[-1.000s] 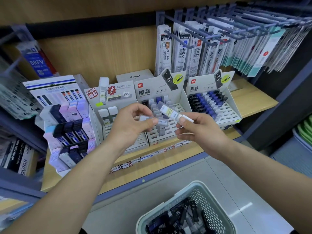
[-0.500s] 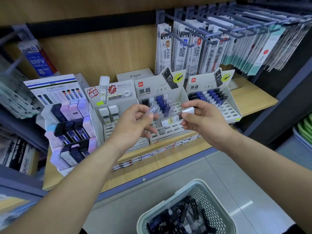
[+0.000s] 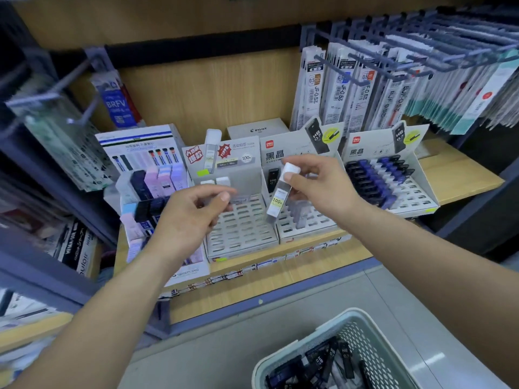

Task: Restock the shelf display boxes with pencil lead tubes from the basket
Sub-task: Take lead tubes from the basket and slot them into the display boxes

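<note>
Head view, single frame. The right hand (image 3: 320,189), centre of frame, pinches a slim clear plastic pencil lead tube with a white cap (image 3: 278,203) at its cap end, thumb and fingertips closed on it. The tube hangs tilted, lower end down, over the seam between two boxes and is not yet in a slot. The left hand (image 3: 188,217), just left of centre, has its fingers curled toward the thumb. Blur hides whether it holds anything, so I cannot tell its grip. Handling, judged: the tube is light, rigid and smooth-walled, so likely slippery. The leads inside are brittle, so no squeezing or dropping. A hold at the cap or upper body leaves the lower end free to enter a slot. Containers: the grey cardboard display box with a slotted grid (image 3: 241,237), centre, is almost bare, with two white-capped tubes (image 3: 216,182) in its back row. The white display box with black lettering (image 3: 314,223) beside it, right of centre, carries one black tube (image 3: 273,178) at the back and a few translucent ones near the hand. The third display box (image 3: 415,197), right of frame, is roughly half filled with blue and black tubes (image 3: 373,181). The pale green perforated plastic basket (image 3: 365,343), bottom right, holds a loose pile of black lead tubes (image 3: 332,356), so restocking looks far from finished.
</note>
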Demonstrator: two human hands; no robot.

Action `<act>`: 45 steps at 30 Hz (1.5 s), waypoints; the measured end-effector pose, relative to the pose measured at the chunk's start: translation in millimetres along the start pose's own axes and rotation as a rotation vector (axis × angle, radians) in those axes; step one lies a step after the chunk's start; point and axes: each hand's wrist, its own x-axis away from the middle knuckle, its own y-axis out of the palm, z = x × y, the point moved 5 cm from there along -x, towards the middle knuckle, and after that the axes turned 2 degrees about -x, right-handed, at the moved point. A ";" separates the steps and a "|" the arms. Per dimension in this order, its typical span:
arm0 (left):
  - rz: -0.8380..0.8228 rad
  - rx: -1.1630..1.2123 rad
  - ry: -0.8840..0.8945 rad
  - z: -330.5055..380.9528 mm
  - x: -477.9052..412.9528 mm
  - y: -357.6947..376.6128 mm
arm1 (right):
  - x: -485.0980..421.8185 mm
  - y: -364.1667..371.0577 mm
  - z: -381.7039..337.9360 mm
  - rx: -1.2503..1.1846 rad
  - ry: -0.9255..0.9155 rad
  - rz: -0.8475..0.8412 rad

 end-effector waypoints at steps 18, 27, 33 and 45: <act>0.056 -0.104 -0.062 -32.2 7.7 -53.3 | -57.3 79.6 13.8 0.505 -0.222 -0.098; 0.068 -0.035 -0.039 -35.6 3.8 -54.6 | -64.9 92.5 19.2 0.602 -0.317 -0.066; 0.097 -0.001 -0.049 -35.1 0.0 -52.2 | -57.1 98.7 24.9 0.732 -0.510 -0.019; -0.051 -0.013 0.066 8.9 -13.4 35.1 | 13.8 39.1 -19.0 0.112 -0.156 -0.125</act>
